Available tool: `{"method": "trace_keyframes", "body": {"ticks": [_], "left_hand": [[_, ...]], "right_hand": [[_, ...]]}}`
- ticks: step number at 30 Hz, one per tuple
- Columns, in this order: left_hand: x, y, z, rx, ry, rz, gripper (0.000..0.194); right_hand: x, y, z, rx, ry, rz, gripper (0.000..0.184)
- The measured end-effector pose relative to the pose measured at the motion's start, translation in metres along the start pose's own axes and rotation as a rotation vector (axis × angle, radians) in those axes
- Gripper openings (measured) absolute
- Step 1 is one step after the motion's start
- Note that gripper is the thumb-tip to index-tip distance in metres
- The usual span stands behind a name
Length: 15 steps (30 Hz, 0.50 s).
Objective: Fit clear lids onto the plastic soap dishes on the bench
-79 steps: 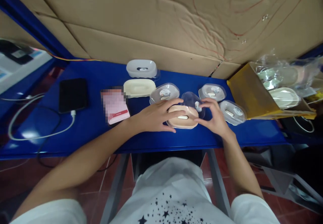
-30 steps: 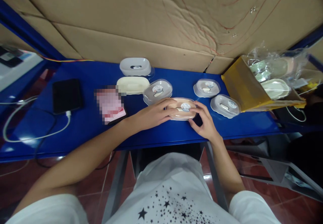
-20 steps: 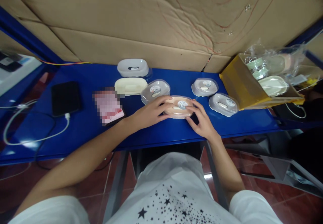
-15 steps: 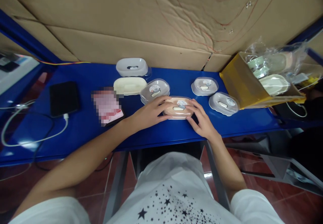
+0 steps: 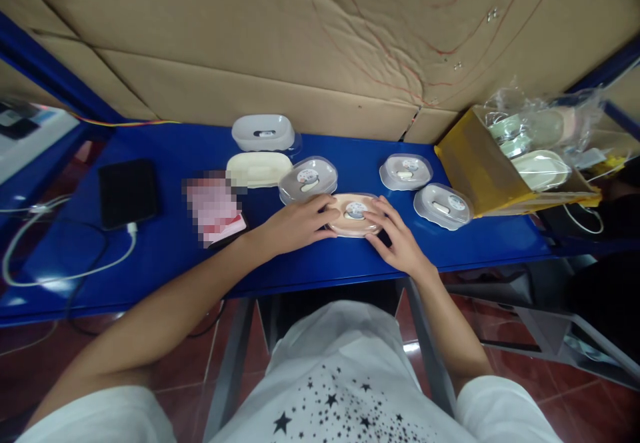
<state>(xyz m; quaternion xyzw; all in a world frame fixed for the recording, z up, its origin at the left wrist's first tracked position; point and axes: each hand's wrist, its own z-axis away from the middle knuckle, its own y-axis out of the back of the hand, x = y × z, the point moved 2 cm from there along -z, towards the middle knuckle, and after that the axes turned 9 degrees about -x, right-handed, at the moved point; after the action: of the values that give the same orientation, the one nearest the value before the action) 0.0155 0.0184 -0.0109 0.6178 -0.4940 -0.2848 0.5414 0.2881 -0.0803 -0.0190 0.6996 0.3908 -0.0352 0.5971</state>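
A peach oval soap box (image 5: 353, 217) with a clear lid and a round sticker lies on the blue table (image 5: 165, 250) in front of me. My left hand (image 5: 295, 224) grips its left end, fingers curled round the rim. My right hand (image 5: 396, 240) presses on its right end with fingers bent over the lid. Both hands are closed on the box, which rests on the table.
Other lidded boxes lie around: one (image 5: 307, 179) just behind, two (image 5: 406, 170) (image 5: 443, 205) to the right, a cream one (image 5: 259, 168) and a white one (image 5: 263, 132) further back. A phone (image 5: 127, 192) on a white cable lies left. A yellow carton (image 5: 505, 166) of bagged boxes stands right.
The clear lid, held tilted up behind the peach box 2.6 s ago, now sits on it. Both hands have settled at the box's ends and barely moved in the last second.
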Motion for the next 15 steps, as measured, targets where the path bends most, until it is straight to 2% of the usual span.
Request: {"method": "trace_keyframes", "body": {"ticks": [8, 15], "left_hand": [[0.0004, 0.0001, -0.0034, 0.15, -0.1, 0.029, 0.036], [0.0019, 0.0007, -0.0034, 0.09, -0.058, 0.13, 0.037]], "right_hand": [[0.0087, 0.0005, 0.003, 0.116, -0.024, -0.014, 0.047], [0.0078, -0.0005, 0.0023, 0.101, -0.037, 0.013, 0.044]]}}
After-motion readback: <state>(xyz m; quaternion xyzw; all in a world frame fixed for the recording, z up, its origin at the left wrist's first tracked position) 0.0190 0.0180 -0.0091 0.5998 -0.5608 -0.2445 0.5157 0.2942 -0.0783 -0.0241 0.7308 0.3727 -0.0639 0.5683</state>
